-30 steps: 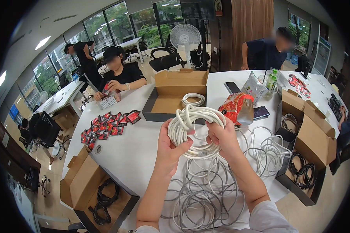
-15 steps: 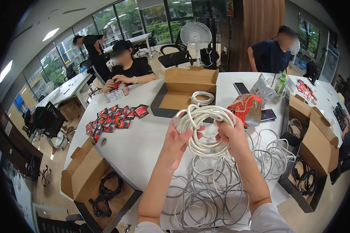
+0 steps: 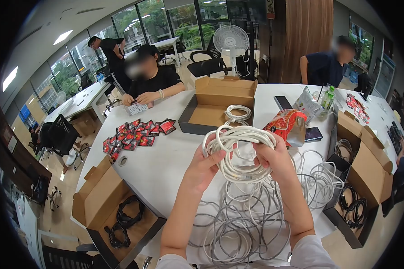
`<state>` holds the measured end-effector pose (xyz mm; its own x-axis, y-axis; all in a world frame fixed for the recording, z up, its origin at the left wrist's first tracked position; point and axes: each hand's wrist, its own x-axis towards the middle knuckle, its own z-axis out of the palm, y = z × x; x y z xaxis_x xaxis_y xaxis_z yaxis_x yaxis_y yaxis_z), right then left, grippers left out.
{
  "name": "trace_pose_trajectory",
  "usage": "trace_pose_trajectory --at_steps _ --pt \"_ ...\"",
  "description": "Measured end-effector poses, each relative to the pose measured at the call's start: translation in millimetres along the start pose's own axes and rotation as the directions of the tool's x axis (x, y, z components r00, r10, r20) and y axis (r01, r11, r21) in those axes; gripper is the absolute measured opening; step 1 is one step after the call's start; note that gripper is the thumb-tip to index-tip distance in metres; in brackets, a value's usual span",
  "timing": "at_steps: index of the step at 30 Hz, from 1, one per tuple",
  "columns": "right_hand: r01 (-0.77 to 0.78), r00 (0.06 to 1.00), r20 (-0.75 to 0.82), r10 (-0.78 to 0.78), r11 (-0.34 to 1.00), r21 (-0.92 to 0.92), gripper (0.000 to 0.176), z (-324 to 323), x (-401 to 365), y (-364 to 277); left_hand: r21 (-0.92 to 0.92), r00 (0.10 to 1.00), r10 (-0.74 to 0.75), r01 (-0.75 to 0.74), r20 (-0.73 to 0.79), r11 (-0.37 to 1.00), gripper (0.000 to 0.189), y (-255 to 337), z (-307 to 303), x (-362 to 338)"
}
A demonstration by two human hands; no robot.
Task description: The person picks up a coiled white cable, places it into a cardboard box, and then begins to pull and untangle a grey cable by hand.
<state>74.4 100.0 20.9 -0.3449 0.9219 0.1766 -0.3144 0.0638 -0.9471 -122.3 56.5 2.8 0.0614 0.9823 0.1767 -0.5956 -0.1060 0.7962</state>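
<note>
A thick coil of white cable (image 3: 243, 174) is held up above the table between my two hands. My left hand (image 3: 205, 167) grips its left side, thumb laid across the loops. On the right side, the fingers of my right hand (image 3: 274, 159) are curled round the coil. Beneath it lies a loose tangle of grey and white cables (image 3: 242, 228) on the white table (image 3: 166, 175). More white loops (image 3: 321, 184) lie to the right of my right forearm.
An open box (image 3: 197, 123) holding a white coil stands behind my hands. Boxes with black cables stand at left (image 3: 116, 242) and right (image 3: 352, 228). Red packets (image 3: 134, 134), a red bag (image 3: 285, 125) and a green bottle (image 3: 328, 98) share the table. Two people sit opposite; another stands farther back.
The view has shifted slightly. Both hands still hold the white coil, its loops slightly rearranged. The seated person at left has lowered their hands to a small box; the person at right has leaned.
</note>
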Motion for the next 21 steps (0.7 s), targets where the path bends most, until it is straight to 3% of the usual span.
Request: trace_pose_trajectory --at_steps 1,4,7,8,10,13,16,18,21 --pt "0.002 1.000 0.000 -0.002 1.000 0.003 0.012 0 0 0 0.008 0.999 0.027 -0.026 -0.019 1.000 0.053 0 2 -1" --pt "0.001 1.000 -0.024 -0.001 1.000 0.009 0.013 -7 3 0 0.237 0.956 0.283 -0.292 0.072 0.927 0.045 -5 -6 4" --pt "0.012 0.999 -0.047 -0.012 1.000 -0.008 0.014 -13 5 -1 0.197 0.923 0.379 -0.360 -0.068 0.912 0.032 -5 -12 6" --pt "0.010 0.999 -0.043 -0.010 1.000 -0.015 0.014 -14 5 0 0.295 0.909 0.412 -0.378 -0.059 0.878 0.026 -5 -12 5" --pt "0.008 0.999 -0.043 -0.010 1.000 -0.030 0.014 -16 6 1 0.476 0.882 0.470 -0.402 -0.026 0.782 0.016 -4 -10 5" --pt "0.008 0.998 -0.061 -0.012 0.998 -0.059 0.012 -15 7 0 0.760 0.741 0.669 -0.466 0.054 0.454 0.010 -3 -9 6" --pt "0.026 0.998 -0.055 -0.030 0.997 -0.076 0.011 -15 5 -3 0.683 0.693 0.714 -0.478 -0.094 0.553 0.012 6 -17 0" --pt "0.052 0.995 -0.076 -0.060 0.993 -0.106 0.013 -23 7 -5 0.589 0.589 0.778 -0.555 -0.221 0.588 0.018 22 -22 -5" --pt "0.042 0.995 -0.083 -0.050 0.995 -0.096 0.014 -38 15 -4 0.550 0.574 0.774 -0.569 -0.266 0.611 0.020 47 -29 -19"
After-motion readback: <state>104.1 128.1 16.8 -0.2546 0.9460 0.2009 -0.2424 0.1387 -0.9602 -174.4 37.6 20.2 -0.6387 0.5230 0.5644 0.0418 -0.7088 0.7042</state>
